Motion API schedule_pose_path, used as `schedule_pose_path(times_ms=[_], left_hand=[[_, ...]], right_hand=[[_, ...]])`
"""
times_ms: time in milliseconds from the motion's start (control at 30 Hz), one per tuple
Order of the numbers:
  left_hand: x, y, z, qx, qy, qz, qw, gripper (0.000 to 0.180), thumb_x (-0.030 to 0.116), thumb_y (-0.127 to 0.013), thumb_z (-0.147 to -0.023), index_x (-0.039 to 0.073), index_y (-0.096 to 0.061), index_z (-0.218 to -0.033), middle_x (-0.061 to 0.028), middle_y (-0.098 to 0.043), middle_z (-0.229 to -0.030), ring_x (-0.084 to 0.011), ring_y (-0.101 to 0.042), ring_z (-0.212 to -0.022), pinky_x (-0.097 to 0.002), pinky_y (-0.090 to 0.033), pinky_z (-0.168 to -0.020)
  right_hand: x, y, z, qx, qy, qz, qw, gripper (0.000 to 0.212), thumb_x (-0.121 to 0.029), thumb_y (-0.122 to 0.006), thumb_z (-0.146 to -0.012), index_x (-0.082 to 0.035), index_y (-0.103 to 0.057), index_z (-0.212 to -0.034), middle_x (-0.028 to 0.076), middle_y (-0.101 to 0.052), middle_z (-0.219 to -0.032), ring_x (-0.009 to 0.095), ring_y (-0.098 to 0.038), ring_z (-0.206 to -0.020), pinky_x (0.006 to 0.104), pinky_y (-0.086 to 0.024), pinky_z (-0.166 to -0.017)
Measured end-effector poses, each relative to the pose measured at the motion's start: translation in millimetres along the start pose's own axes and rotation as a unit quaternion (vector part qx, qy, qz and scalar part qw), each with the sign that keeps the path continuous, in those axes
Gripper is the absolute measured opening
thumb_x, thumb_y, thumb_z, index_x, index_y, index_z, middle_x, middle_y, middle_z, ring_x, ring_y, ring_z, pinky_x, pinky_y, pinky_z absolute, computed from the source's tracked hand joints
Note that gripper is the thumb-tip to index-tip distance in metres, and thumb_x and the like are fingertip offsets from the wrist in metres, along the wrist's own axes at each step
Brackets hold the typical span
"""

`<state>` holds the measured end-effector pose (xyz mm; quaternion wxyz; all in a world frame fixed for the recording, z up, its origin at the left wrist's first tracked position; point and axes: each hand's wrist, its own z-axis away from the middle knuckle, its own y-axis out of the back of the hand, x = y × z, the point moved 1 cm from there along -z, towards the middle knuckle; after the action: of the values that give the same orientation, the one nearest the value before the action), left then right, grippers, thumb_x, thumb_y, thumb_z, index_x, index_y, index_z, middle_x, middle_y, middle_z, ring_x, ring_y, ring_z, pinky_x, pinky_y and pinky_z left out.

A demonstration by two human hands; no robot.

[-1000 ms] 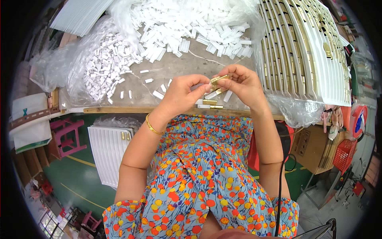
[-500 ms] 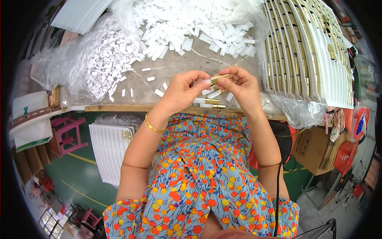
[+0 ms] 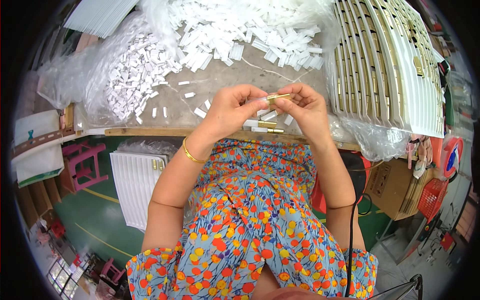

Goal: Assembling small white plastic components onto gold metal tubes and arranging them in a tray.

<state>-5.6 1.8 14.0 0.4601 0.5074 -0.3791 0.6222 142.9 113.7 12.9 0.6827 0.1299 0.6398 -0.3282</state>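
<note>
Over the table's near edge, my left hand and my right hand meet on a slim tube with a clear end and a gold end. The left fingers pinch the clear end, and the right thumb and fingers close on the gold end. Part of the tube is hidden by the fingers. Just below the hands lie white-and-gold tubes and several loose white pieces.
Beyond the hands are a pile of small white pieces and a heap of clear-white tubes on plastic film. Ridged white trays with rows of gold tubes stand at right. Another white tray is below the table's wooden edge.
Both hands stay together on the tube, with only slight shifts of the fingers. The view has shifted slightly.
</note>
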Motion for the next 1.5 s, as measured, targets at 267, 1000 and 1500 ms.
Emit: schedule_pose_path(times_ms=[267, 1000, 1500], left_hand=[[0, -5, 2, -0.027, 0.068, 0.140, 0.987, 0.018, 0.007, -0.063, -0.083, -0.005, -0.062, -0.097, -0.0061, -0.066, -0.082, -0.0067, -0.059, -0.069, -0.0215, -0.048, -0.061], [-20, 1, -7, 0.143, 0.022, 0.306, 0.941, 0.020, 0.014, -0.056, -0.090, -0.002, -0.059, -0.102, -0.0108, -0.065, -0.091, -0.0137, -0.063, -0.079, -0.0231, -0.052, -0.068], [-19, -3, -4, 0.063, 0.087, 0.272, 0.956, 0.028, 0.008, -0.064, -0.083, -0.007, -0.055, -0.106, -0.0122, -0.065, -0.086, -0.0143, -0.064, -0.071, -0.0234, -0.054, -0.063]], right_hand=[[-1, -2, 3, 0.013, -0.039, -0.007, 0.999, 0.020, -0.001, -0.063, -0.083, 0.002, -0.055, -0.101, 0.011, -0.065, -0.088, 0.015, -0.065, -0.079, 0.0227, -0.051, -0.066], [5, -18, 5, 0.047, 0.015, 0.176, 0.983, 0.020, -0.003, -0.069, -0.078, 0.002, -0.061, -0.096, 0.005, -0.064, -0.084, 0.008, -0.060, -0.074, 0.0207, -0.048, -0.063], [28, -15, -22, 0.039, 0.053, 0.166, 0.984, 0.009, -0.007, -0.065, -0.080, -0.001, -0.065, -0.086, 0.006, -0.063, -0.078, 0.012, -0.057, -0.065, 0.0256, -0.045, -0.059]])
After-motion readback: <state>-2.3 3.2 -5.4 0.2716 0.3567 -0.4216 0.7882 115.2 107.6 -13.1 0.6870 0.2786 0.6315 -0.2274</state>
